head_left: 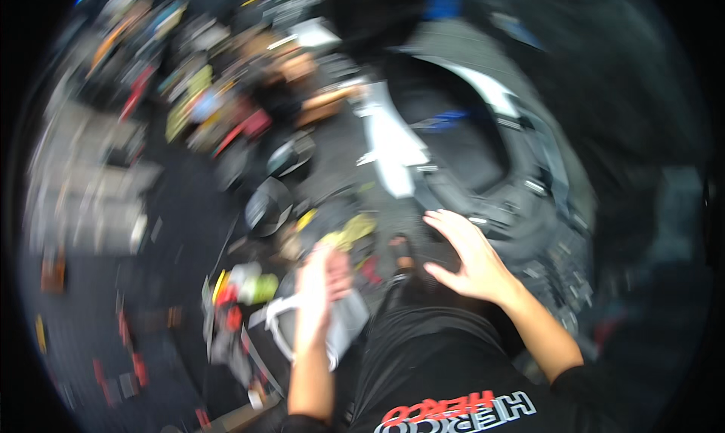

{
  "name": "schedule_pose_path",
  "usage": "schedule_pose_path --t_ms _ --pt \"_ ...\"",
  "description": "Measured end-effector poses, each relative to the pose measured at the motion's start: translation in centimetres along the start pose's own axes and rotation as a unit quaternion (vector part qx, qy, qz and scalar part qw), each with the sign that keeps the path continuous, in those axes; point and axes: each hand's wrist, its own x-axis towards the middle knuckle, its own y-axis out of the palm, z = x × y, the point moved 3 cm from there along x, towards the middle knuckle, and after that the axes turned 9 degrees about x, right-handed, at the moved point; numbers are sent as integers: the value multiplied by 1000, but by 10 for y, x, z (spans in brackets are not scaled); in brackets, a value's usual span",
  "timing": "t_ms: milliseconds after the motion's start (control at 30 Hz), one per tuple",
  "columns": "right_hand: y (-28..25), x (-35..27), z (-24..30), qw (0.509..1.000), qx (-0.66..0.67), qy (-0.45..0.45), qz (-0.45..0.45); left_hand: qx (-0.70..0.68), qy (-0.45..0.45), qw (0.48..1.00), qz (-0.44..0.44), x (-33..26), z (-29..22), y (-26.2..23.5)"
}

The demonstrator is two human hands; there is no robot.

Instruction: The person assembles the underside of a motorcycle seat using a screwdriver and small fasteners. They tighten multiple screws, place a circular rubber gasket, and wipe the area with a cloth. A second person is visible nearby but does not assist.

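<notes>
Motion blurs much of the scene. My left hand is raised with fingers extended, seen edge-on and smeared, and nothing shows in its grasp. Below and behind it is a pale grey container or bag with a white rim; I cannot tell whether they touch. My right hand is open and empty, its thumb apart from the fingers. Just beyond that hand lies a large black padded thing with a deep hollow, its kind unclear. A small blue item lies within the hollow.
White flat pieces lie beside the black padded thing. Yellow-green cloth-like items and a cluster of red and lime objects are near my left hand. Another person's arm reaches in at the upper middle. Stacked grey shapes stand at far left.
</notes>
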Motion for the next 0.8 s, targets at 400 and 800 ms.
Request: schedule_pose_path --t_ms 400,800 --pt "285 -5 95 878 -64 -311 360 -364 -38 930 -18 -101 216 -137" --pt "646 174 299 847 223 -352 330 51 250 642 -723 -273 110 -391"
